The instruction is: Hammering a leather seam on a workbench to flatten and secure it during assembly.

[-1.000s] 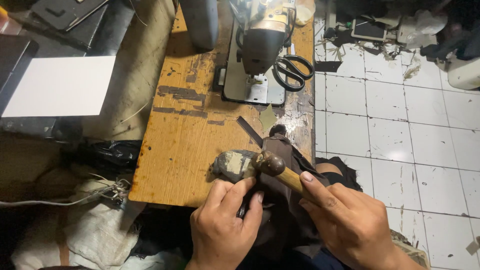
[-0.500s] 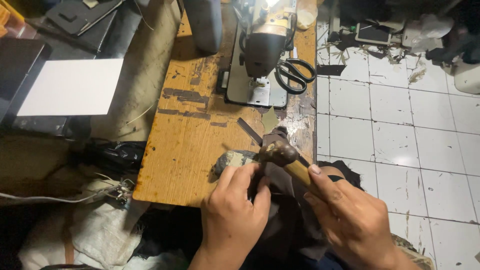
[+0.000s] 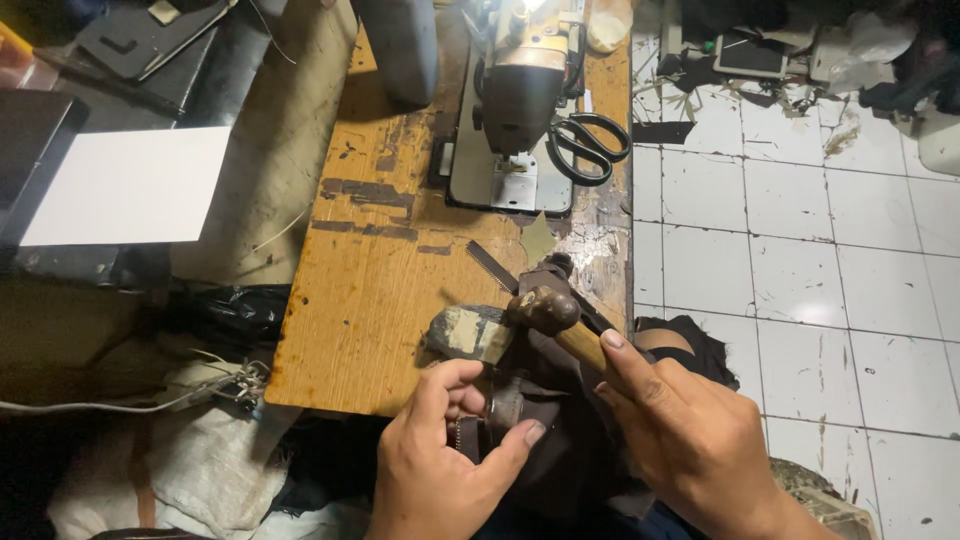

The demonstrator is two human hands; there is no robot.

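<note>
My right hand [image 3: 690, 440] grips the wooden handle of a hammer [image 3: 548, 312], whose dark round head rests over a grey stone block [image 3: 465, 332] at the near edge of the wooden table [image 3: 380, 290]. My left hand [image 3: 445, 460] pinches a piece of dark brown material [image 3: 530, 400] just below the block, thumb and fingers closed on its folded edge. The material drapes off the table edge toward my lap.
A sewing machine [image 3: 520, 90] stands at the back of the table with black scissors [image 3: 585, 140] beside it. A thin dark strip [image 3: 492, 266] lies mid-table. White sheet [image 3: 125, 185] lies on the left. White tiled floor [image 3: 800, 250] spreads to the right.
My left hand has drawn back from the stone block toward me, pulling the dark material with it. The hammer head has stayed over the block's right end.
</note>
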